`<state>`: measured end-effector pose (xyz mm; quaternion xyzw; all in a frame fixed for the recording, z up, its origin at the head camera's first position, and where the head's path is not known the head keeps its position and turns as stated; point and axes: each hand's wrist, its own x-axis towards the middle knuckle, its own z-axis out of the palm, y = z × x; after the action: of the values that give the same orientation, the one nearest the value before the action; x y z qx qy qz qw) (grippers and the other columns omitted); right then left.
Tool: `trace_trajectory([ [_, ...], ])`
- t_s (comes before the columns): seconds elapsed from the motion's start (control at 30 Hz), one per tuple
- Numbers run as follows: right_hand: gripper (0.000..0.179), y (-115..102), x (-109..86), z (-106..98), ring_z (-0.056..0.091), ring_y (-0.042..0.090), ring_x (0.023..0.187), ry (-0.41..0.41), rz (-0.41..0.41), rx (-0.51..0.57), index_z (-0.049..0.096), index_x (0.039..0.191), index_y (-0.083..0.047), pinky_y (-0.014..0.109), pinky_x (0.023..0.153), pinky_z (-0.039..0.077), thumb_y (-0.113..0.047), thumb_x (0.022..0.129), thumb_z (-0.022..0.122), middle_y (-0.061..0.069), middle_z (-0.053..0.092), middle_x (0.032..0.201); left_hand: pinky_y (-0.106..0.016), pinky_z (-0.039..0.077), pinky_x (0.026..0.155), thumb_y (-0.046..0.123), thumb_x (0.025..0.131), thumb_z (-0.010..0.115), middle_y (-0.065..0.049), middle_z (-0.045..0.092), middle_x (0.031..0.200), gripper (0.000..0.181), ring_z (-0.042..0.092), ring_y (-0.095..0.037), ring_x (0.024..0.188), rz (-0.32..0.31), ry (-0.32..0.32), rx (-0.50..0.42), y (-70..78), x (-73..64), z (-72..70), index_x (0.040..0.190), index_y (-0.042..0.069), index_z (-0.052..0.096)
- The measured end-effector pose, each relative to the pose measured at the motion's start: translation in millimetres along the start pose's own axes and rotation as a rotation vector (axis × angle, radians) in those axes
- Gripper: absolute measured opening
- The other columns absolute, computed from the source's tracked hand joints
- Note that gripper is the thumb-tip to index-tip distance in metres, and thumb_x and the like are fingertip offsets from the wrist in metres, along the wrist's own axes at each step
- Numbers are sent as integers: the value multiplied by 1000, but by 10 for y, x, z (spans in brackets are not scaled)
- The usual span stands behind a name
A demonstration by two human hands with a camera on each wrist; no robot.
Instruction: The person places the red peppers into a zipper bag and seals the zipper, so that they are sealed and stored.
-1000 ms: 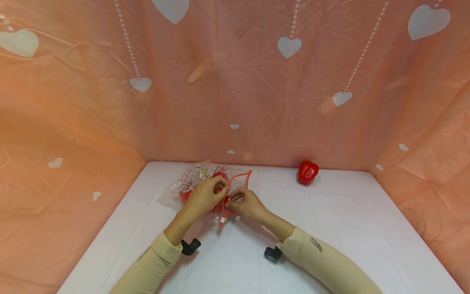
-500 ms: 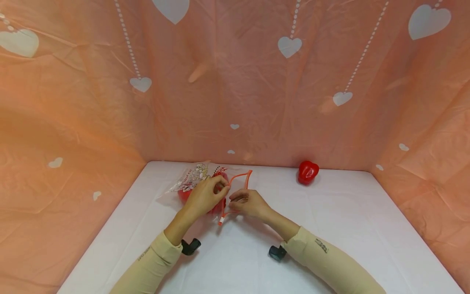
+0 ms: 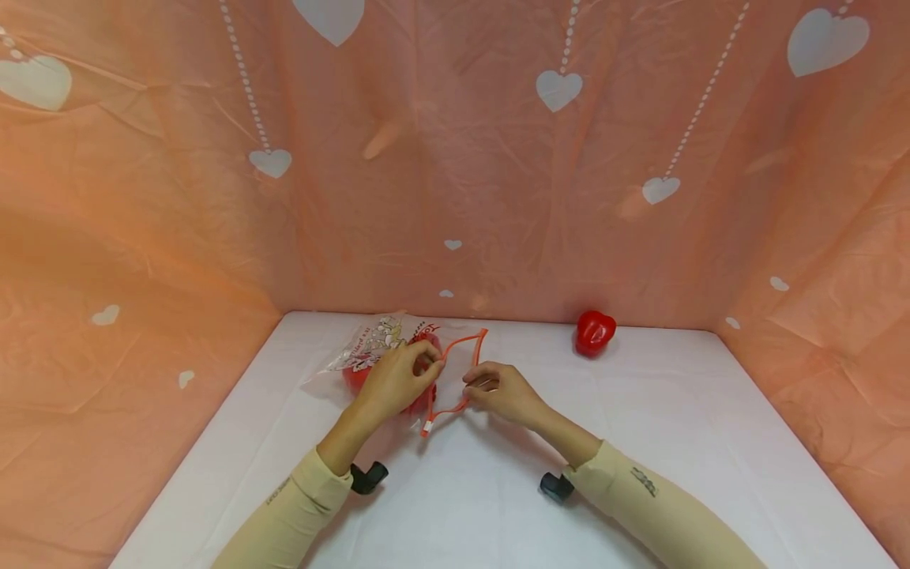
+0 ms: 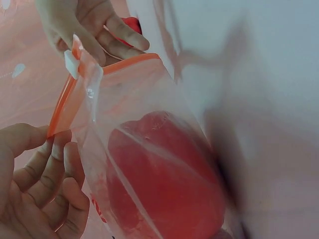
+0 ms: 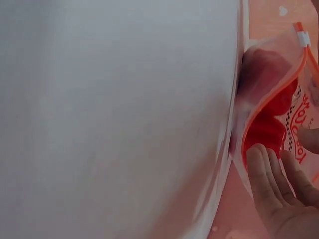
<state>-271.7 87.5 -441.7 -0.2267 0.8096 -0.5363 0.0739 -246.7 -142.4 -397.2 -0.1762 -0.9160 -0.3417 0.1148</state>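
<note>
A clear slider zip bag (image 3: 370, 348) with red print lies at the table's back left, its mouth spread wide. Its rim is an orange zip strip (image 3: 462, 338) with a white slider (image 4: 71, 63). Inside the bag is a smooth red bell pepper (image 4: 164, 174); a ribbed red thing (image 5: 264, 132) shows through the mouth, its kind unclear. My left hand (image 3: 398, 375) pinches the near strip between thumb and forefinger. My right hand (image 3: 506, 391) hovers at the opposite side of the mouth, fingers loosely extended and holding nothing; whether it touches the rim I cannot tell.
Another red bell pepper (image 3: 594, 333) sits at the back right of the white table (image 3: 675, 427). Orange cloth (image 3: 455, 197) with white hearts encloses the back and sides. A black wrist camera (image 3: 369, 478) hangs under the left forearm, another (image 3: 557, 487) under the right.
My right hand has drawn back to the right, from inside the bag's mouth to its far rim. The left hand keeps its place on the strip.
</note>
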Motion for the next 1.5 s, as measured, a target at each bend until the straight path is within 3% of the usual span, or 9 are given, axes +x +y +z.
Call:
trace_trajectory([
  [0.1, 21, 2, -15, -59, 75, 22, 92, 21, -54, -109, 72, 114, 7, 29, 80, 61, -3, 97, 77, 13, 78, 101, -37, 55, 76, 23, 102, 75, 5, 75, 89, 6, 66, -14, 82, -3, -4, 2, 0, -1, -3, 100, 18, 74],
  [0.23, 16, 20, -33, -132, 75, 21, 92, 38, -89, -191, 74, 112, 3, 32, 84, 61, -3, 97, 77, 9, 78, 98, -37, 55, 76, 25, 102, 75, 5, 75, 90, 7, 66, -14, 83, -7, -9, -3, 1, 0, -8, 100, 19, 74],
  [0.87, 25, 127, -196, -576, 73, 27, 100, 92, -34, -319, 71, 117, 4, 48, 95, 60, -9, 97, 78, 11, 77, 106, -36, 54, 76, 24, 102, 75, 5, 75, 90, 6, 65, -13, 83, -3, -4, -7, -1, -5, -8, 101, 17, 74],
  [1.23, 34, 247, -306, -962, 68, 46, 113, 91, -147, -430, 67, 125, 8, 59, 99, 56, -5, 95, 79, 25, 72, 120, -36, 54, 78, 25, 102, 75, 5, 75, 90, 8, 65, -14, 83, -8, -8, -7, -3, 3, -9, 101, 18, 74],
  [1.5, 42, 294, -345, -1230, 65, 45, 119, 108, -166, -501, 67, 131, 4, 60, 103, 54, -6, 93, 82, 24, 71, 128, -35, 53, 76, 25, 101, 76, 5, 73, 89, 8, 63, -13, 81, -2, -10, 1, -26, 7, -11, 102, 17, 74],
])
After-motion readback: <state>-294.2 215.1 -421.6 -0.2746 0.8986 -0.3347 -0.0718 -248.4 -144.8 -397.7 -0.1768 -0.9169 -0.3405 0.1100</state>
